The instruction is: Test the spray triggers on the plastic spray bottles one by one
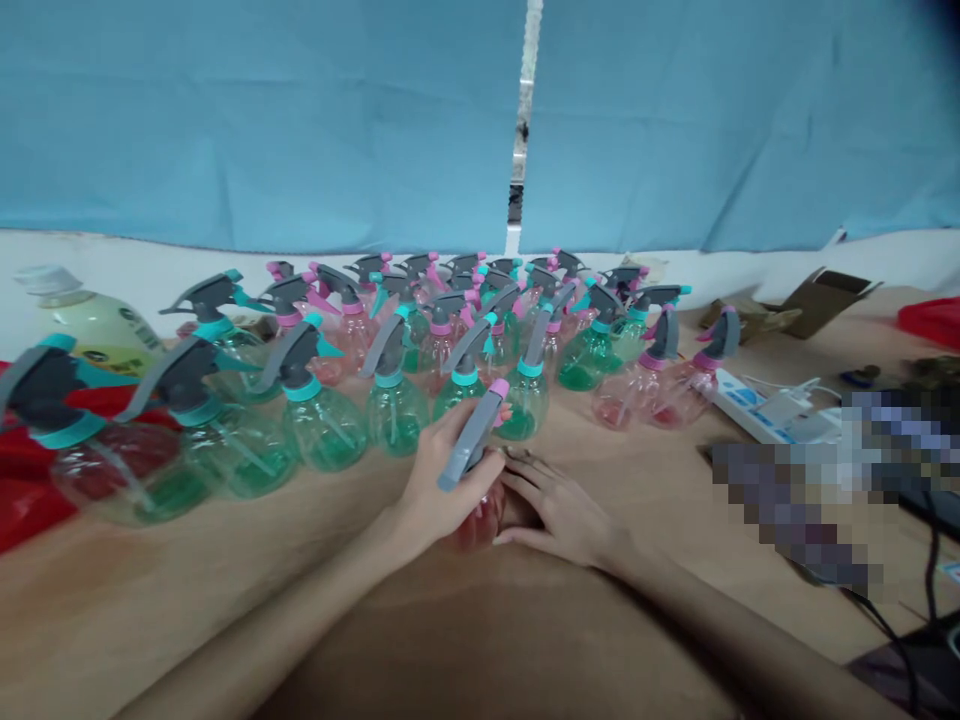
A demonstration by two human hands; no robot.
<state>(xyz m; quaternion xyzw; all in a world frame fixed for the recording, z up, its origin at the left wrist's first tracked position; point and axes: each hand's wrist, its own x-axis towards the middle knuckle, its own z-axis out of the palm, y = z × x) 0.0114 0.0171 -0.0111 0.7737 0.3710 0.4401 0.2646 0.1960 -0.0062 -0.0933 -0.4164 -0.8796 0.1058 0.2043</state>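
A spray bottle (478,525) with a clear reddish body, a grey trigger head and a pink nozzle tip stands on the table in front of me. My left hand (446,470) is wrapped round its neck, just under the trigger head. From the right, my right hand (562,510) cups the body, thumb in front and fingers towards the back; the fingertips are partly hidden. Just beyond my hands is a row of similar bottles with turquoise collars, among them a green-tinted bottle (397,415) and another bottle (326,430) to its left.
Behind stand several more pink and turquoise sprayers. Far left are a large yellowish bottle (97,325) and a red plastic bag (26,490). On the right lie a white power strip (750,408), an open cardboard box (821,308) and cables. A blue cloth (300,120) covers the wall.
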